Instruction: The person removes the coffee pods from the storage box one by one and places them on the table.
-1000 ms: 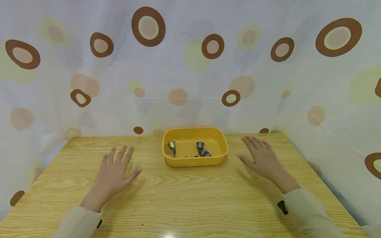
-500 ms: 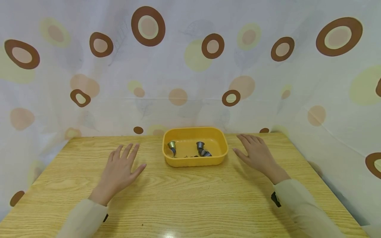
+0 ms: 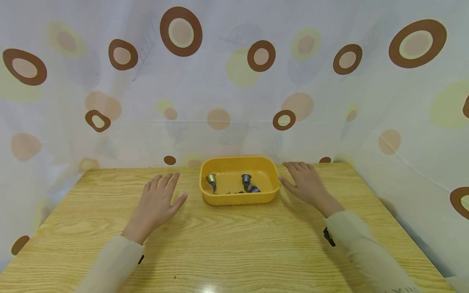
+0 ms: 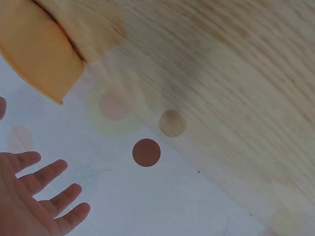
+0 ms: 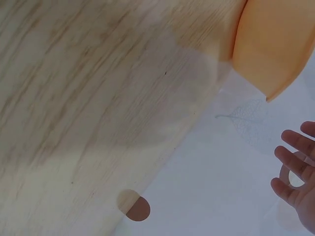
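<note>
Head view: a yellow tub (image 3: 239, 199) stands midway along the far edge of the table (image 3: 234, 244), in front of a patterned cloth (image 3: 220, 87). The tub's near wall hides the lower part of what lies inside. Near its left end is a gold cup (image 3: 211, 178) with a dark cup (image 3: 213, 185) below it, partly covered; right of the middle is a grey cup (image 3: 246, 178) with tumbled cups (image 3: 255, 189) against it. Only the tips of some dark bits (image 3: 241, 192) show above the rim — the full count cannot be told.

The left hand (image 3: 155, 207) is left of the tub, its fingers extended and slightly spread, the thumb angled toward the tub's left end but apart from it. The right hand (image 3: 307, 185) is closer: its fingers are extended too, with gaps between them in the right wrist view, and the thumb tip is right at the tub's right end — whether it touches cannot be told.

Both wrist views cut the tub off at an upper corner and hide its inside. The left hand, 4 fingers plain, is cropped at the lower left; the right is cropped at the right edge.
</note>
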`<state>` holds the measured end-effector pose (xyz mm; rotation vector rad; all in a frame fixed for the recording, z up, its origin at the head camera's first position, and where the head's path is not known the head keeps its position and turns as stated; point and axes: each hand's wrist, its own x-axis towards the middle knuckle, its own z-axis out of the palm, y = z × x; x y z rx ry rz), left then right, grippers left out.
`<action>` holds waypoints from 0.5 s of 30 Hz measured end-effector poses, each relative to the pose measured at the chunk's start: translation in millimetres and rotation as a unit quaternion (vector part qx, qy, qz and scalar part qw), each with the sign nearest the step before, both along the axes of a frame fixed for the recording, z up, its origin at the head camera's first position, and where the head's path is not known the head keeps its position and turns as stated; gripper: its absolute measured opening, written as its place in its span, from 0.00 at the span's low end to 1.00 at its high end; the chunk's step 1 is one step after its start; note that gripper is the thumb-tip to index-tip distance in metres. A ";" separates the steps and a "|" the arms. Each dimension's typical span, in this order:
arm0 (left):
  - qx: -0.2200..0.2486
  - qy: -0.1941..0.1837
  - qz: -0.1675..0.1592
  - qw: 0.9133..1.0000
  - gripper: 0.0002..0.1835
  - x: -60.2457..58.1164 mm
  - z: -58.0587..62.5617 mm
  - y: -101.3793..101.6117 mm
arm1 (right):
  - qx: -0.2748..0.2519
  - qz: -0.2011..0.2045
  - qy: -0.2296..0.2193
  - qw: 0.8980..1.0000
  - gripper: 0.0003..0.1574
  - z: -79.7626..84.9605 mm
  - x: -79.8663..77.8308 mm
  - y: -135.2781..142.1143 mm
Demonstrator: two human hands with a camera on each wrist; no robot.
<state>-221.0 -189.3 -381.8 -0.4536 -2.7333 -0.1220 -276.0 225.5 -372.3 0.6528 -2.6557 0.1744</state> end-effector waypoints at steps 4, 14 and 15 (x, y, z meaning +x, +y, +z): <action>0.004 -0.003 -0.003 1.000 0.36 -4.4 0.0 5.3 | 0.007 -0.006 -0.018 1.000 0.34 -1.1 -3.8 -4.1; 0.007 -0.031 -0.001 0.999 0.35 -15.7 -1.6 17.9 | 0.005 -0.004 -0.036 0.999 0.31 -7.8 -14.4 -10.7; 0.004 -0.033 0.000 0.999 0.35 -17.0 -2.3 19.2 | 0.004 -0.004 -0.037 0.999 0.31 -8.4 -15.1 -11.7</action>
